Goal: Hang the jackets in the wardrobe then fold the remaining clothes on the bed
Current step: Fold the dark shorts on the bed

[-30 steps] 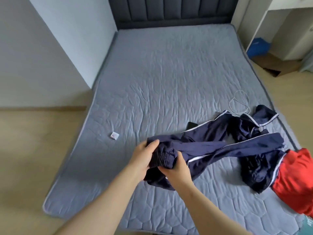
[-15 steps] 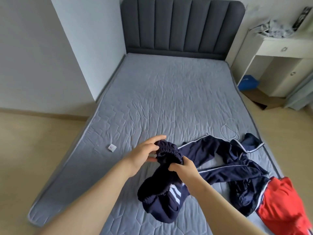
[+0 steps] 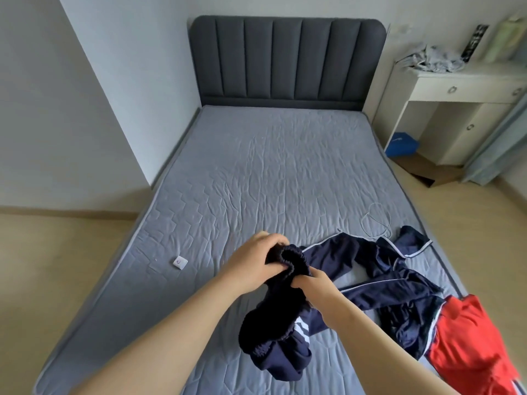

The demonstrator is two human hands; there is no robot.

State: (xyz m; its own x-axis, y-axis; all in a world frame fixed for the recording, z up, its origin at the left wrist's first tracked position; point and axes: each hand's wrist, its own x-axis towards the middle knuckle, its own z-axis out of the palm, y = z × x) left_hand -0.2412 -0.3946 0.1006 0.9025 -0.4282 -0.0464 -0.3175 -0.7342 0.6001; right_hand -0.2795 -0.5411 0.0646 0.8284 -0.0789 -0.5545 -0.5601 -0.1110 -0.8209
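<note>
Navy track pants [image 3: 330, 252] at near right part of bed [image 3: 256, 172]; legs trailing flat on mattress, waist end lifted clear. Left hand [image 3: 252, 265] curled round bunched elastic waistband from the left. Right hand [image 3: 315, 286] gripping same band from the right, fingers folded into cloth. 2 hands close together. Red garment [image 3: 467, 340] touching pants at right edge. White cord [image 3: 376, 220] looped just beyond. Small white square [image 3: 180, 262] on mattress, well apart to the left.
</note>
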